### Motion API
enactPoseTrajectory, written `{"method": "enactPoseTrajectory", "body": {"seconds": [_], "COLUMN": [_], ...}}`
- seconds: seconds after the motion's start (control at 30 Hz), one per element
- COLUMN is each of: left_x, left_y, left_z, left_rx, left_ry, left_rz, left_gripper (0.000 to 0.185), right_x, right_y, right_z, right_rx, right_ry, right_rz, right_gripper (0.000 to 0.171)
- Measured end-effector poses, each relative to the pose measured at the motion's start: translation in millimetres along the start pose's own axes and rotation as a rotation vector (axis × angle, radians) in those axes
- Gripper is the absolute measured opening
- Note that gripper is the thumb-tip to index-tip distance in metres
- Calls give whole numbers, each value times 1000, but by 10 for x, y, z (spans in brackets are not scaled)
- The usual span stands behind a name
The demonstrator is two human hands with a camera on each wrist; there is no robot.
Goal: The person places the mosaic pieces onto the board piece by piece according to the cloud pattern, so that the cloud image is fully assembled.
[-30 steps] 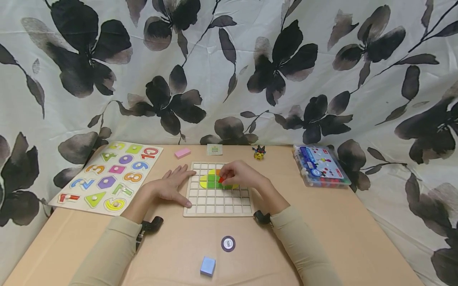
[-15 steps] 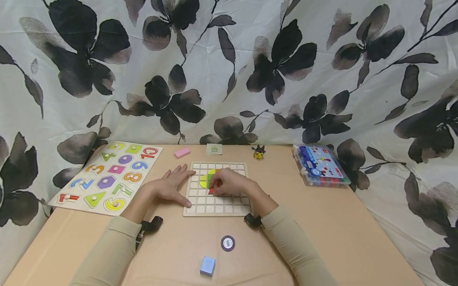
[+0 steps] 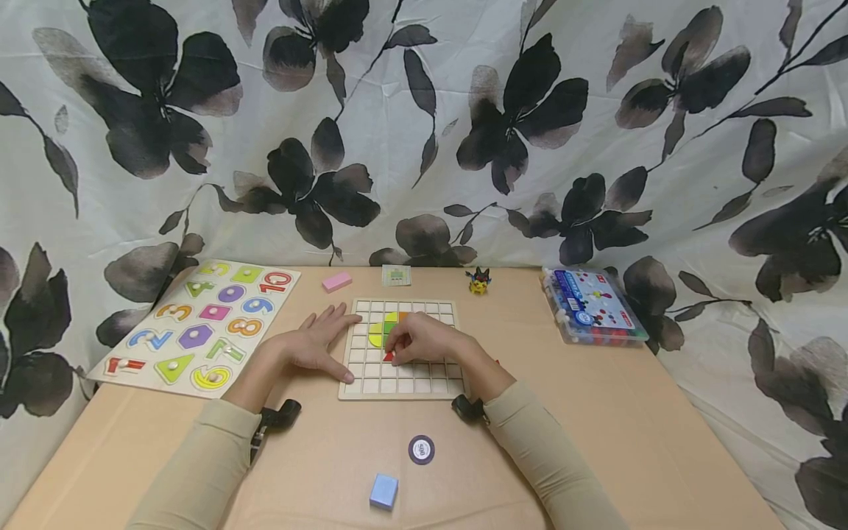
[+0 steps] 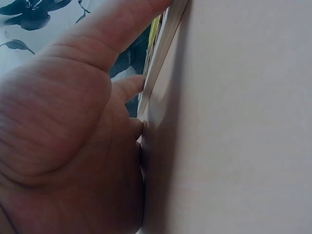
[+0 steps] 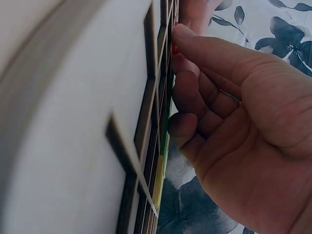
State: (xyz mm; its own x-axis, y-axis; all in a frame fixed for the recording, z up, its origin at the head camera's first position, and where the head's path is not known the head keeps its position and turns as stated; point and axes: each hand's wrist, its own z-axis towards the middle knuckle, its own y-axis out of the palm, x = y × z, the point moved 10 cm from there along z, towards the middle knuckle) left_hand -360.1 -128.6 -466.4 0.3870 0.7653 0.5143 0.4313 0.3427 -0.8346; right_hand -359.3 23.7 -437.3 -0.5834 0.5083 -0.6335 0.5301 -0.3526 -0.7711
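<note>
A light wooden board with a square grid lies mid-table. Yellow and green pieces, with a bit of orange, fill some of its squares, partly hidden by my right hand. Thumb and fingertips of my right hand pinch a small red piece at the board's grid, just in front of the coloured pieces; most of it is covered. In the right wrist view only a sliver of red shows at the fingertips. My left hand is spread at the board's left edge, thumb and index finger touching its rim.
A number puzzle board lies left. Behind the grid board are a pink block, a small card and a yellow-black figure. A clear plastic case stands right. A round token and blue block lie in front.
My right hand has moved left and toward me with the red piece, from above the coloured pieces to squares in front of them. The left hand has stayed in place.
</note>
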Motion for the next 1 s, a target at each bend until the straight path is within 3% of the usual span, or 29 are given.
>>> {"method": "enactPoseTrajectory", "body": {"seconds": [0.3, 0.47, 0.63, 0.83, 1.0], "left_x": [17, 17, 9, 13, 36], "left_y": [-1, 3, 2, 2, 4], "left_z": [0, -6, -9, -3, -11], "left_rx": [-1, -2, 1, 8, 31], "left_ry": [5, 5, 5, 16, 55], "left_rz": [3, -4, -5, -5, -42], "left_gripper": [122, 122, 123, 122, 123], "right_x": [-38, -37, 17, 299, 641], "right_y": [-70, -366, -734, -1004, -1059], "right_z": [-39, -215, -561, -976, -1217], "right_rx": [23, 133, 254, 317, 265], "right_ry": [-33, -31, -16, 49, 111], "right_rz": [-7, 34, 89, 99, 98], "right_gripper": [19, 26, 26, 35, 38]}}
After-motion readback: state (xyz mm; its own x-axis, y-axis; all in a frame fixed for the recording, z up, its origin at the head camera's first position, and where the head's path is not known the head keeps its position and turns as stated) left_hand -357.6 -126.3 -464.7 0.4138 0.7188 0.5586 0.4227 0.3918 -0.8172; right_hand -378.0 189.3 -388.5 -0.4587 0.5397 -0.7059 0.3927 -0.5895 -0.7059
